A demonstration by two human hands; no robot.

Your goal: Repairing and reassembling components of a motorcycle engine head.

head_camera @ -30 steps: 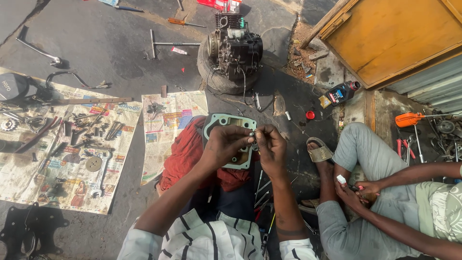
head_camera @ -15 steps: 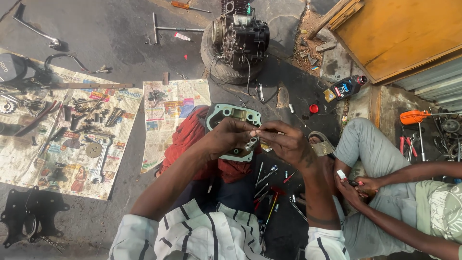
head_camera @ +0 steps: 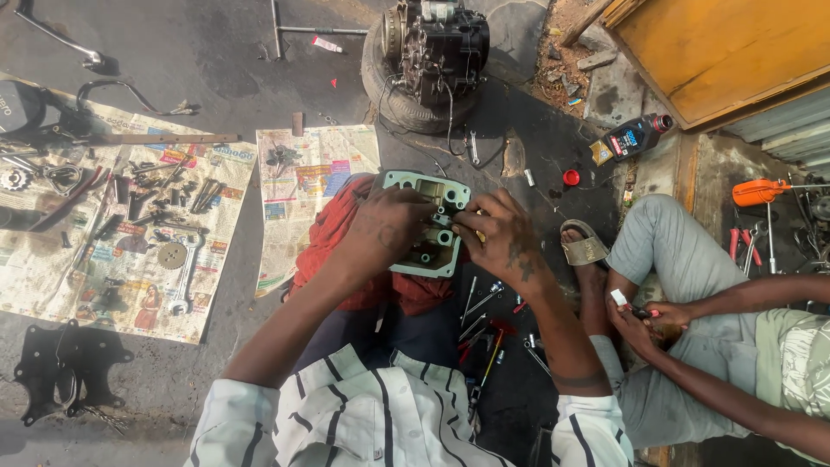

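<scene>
A pale green metal engine cover (head_camera: 425, 188) rests over a red rag (head_camera: 346, 233) on my lap. My left hand (head_camera: 385, 232) grips the cover from the left, its fingers wrapped over the middle. On the right side, my right hand (head_camera: 501, 238) pinches something small against the cover's edge; what it is cannot be made out. Both hands are dark with grease.
An engine block (head_camera: 437, 47) sits on a tyre ahead. Newspaper sheets (head_camera: 121, 233) at left hold several small parts and wrenches. Screwdrivers and tools (head_camera: 484, 333) lie by my right knee. A seated person (head_camera: 692, 303) at right handles a small object. An oil bottle (head_camera: 635, 136) lies nearby.
The view has shifted slightly. My right hand has moved closer onto the cover's right edge; the left hand keeps its grip.
</scene>
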